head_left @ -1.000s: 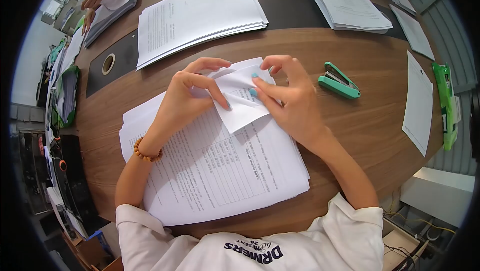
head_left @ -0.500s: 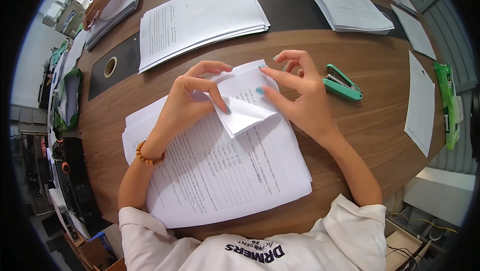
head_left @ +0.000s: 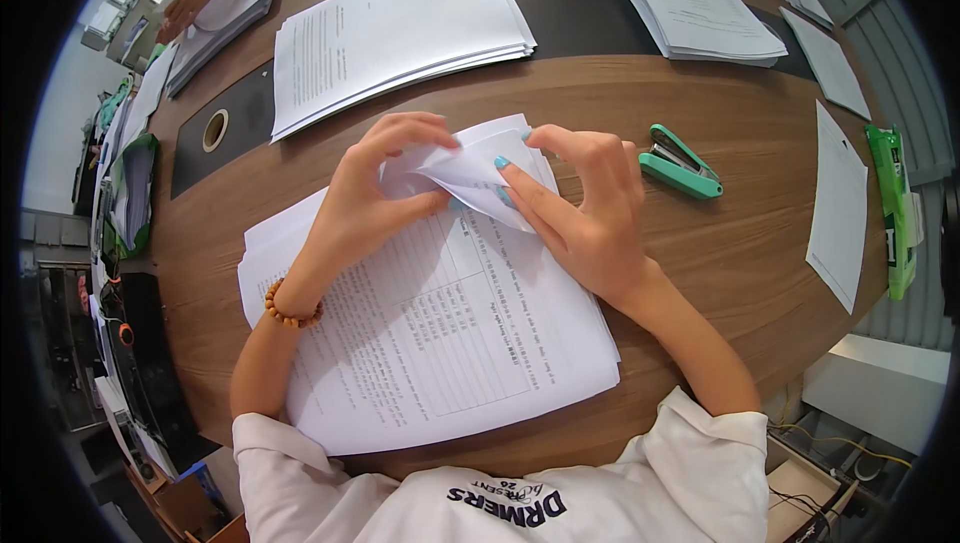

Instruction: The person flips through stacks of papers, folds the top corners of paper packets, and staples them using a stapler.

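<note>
A stack of printed sheets [head_left: 400, 363] lies at a slant on the table in front of me. At its far end a lifted, curled paper corner [head_left: 470, 181] stands up between my hands. My left hand [head_left: 385, 178], with a beaded bracelet at its wrist, grips the left side of this fold, thumb below and fingers above. On the right, my right hand [head_left: 595, 213] pinches the edge of the fold with its teal-nailed fingertips. A green stapler [head_left: 682, 165] rests on the table just right of my right hand, touching nothing I hold.
A thick paper stack [head_left: 400, 38] lies beyond mine, another stack [head_left: 690, 3] at the far right. Single sheets [head_left: 838, 208] and a green packet [head_left: 895, 213] line the right edge. Another person's hand [head_left: 185, 8] rests by papers at the far left.
The folded flap has been lifted and turned away from me, uncovering more print beneath. My right hand has moved left and closed in on the fold. The other person's hand has shifted slightly.
</note>
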The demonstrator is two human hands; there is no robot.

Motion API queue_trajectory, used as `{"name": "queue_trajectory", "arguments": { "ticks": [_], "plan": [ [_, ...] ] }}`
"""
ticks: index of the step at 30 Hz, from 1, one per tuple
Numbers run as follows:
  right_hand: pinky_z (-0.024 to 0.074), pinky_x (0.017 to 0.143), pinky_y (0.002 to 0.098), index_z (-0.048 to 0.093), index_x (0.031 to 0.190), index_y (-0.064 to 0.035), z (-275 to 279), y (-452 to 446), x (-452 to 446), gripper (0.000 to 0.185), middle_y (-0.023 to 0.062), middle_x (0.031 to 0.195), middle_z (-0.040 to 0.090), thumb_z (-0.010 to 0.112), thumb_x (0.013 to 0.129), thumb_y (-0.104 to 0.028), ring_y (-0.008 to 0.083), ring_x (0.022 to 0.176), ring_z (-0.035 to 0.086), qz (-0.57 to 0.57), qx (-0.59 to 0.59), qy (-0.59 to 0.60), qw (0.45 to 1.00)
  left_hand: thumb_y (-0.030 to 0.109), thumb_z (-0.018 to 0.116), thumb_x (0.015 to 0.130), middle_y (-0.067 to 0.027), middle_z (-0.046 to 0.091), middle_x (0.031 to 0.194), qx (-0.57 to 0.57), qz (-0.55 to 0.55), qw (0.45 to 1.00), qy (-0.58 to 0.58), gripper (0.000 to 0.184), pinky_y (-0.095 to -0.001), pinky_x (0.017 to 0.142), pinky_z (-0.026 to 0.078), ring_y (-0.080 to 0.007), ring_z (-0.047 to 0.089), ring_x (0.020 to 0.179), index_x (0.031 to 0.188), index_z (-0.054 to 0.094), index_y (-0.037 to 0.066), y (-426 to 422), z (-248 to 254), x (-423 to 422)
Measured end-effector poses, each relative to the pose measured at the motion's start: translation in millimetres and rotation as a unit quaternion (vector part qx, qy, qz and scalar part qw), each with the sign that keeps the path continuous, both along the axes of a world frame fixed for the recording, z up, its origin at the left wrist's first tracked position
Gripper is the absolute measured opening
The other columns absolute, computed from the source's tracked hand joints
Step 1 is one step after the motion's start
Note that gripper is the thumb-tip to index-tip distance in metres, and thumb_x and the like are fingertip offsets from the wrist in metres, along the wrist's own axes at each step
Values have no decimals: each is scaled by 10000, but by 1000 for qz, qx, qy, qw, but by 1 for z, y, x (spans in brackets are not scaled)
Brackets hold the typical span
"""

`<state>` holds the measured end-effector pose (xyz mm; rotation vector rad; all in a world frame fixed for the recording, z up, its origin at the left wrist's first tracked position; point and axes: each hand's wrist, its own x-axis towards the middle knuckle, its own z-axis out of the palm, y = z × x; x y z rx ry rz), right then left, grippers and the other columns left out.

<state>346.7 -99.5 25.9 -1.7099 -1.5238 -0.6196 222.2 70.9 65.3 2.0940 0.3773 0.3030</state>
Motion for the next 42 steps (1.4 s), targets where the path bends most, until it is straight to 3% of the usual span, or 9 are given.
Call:
{"name": "queue_trajectory", "arguments": {
  "ticks": [3, 5, 18, 23, 27, 29, 33, 40, 42],
  "plan": [
    [381, 671, 310, 664, 909, -65, 0, -1, 1, 209, 40, 1029, 523, 689, 704, -97, 189, 818, 476, 24, 12, 18, 999, -16, 698, 592, -65, 550, 1136, -21, -47, 998, -30, 195, -327, 888, 401, -205, 492, 1072, 743, 692, 107, 5, -8, -3],
    [391, 668, 300, 677, 923, -67, -3, 1, 4, 216, 46, 1024, 510, 689, 709, -98, 187, 798, 455, 18, -1, 249, 968, -21, 698, 588, -63, 551, 1133, -19, -61, 998, -27, 187, -331, 890, 404, -209, 491, 1073, 718, 696, 112, 7, -10, -4],
    [384, 677, 317, 679, 775, -71, -3, 8, 7, 80, 12, 1034, 517, 686, 706, -108, 177, 810, 468, 14, -30, 152, 988, -31, 707, 568, -66, 542, 1153, -23, -60, 998, -5, 188, -356, 908, 411, -223, 489, 1085, 656, 708, 135, 6, -5, -3],
    [380, 614, 270, 697, 852, -122, -4, 6, 8, 218, 34, 979, 521, 723, 653, -38, 170, 799, 459, 33, 34, 38, 998, -27, 706, 579, -44, 597, 1040, 15, -68, 997, -30, 162, -347, 913, 398, -212, 492, 1071, 662, 693, 111, 8, -10, -4],
    [371, 625, 263, 697, 904, -117, -7, 4, 9, 254, 32, 967, 504, 727, 660, -51, 168, 783, 446, 68, 56, 67, 994, -21, 716, 582, -2, 641, 863, -3, -48, 999, -14, 148, -336, 892, 397, -186, 502, 1032, 665, 670, 92, 6, -7, -3],
    [369, 643, 255, 698, 940, -110, -8, 4, 7, 273, 32, 971, 486, 729, 672, -70, 168, 786, 426, 39, 24, 315, 948, -28, 710, 583, 6, 638, 834, -35, -34, 999, -15, 159, -326, 874, 400, -178, 507, 1005, 675, 683, 99, 3, -2, -2],
    [372, 654, 248, 701, 945, -101, -6, 10, 12, 267, 35, 988, 478, 726, 680, -77, 167, 789, 415, 43, 8, 309, 950, -56, 684, 585, 26, 618, 750, -6, -87, 995, -37, 213, -301, 835, 405, -158, 512, 929, 700, 721, 119, 9, -9, -5],
    [367, 678, 320, 693, 792, -93, -8, 13, 10, 108, 19, 1018, 495, 699, 688, -121, 183, 778, 440, 25, -24, 169, 985, -50, 708, 550, 26, 610, 818, 17, -75, 997, 4, 259, -291, 800, 419, -161, 491, 916, 694, 736, 162, 6, -4, -5],
    [364, 674, 320, 689, 784, -95, -8, 12, 9, 104, 16, 1015, 500, 701, 684, -120, 182, 776, 441, 26, -17, 170, 985, -58, 703, 545, 22, 601, 843, 25, -61, 995, -71, 286, -270, 793, 412, -161, 482, 917, 699, 738, 181, 3, -6, -4]
  ]
}}
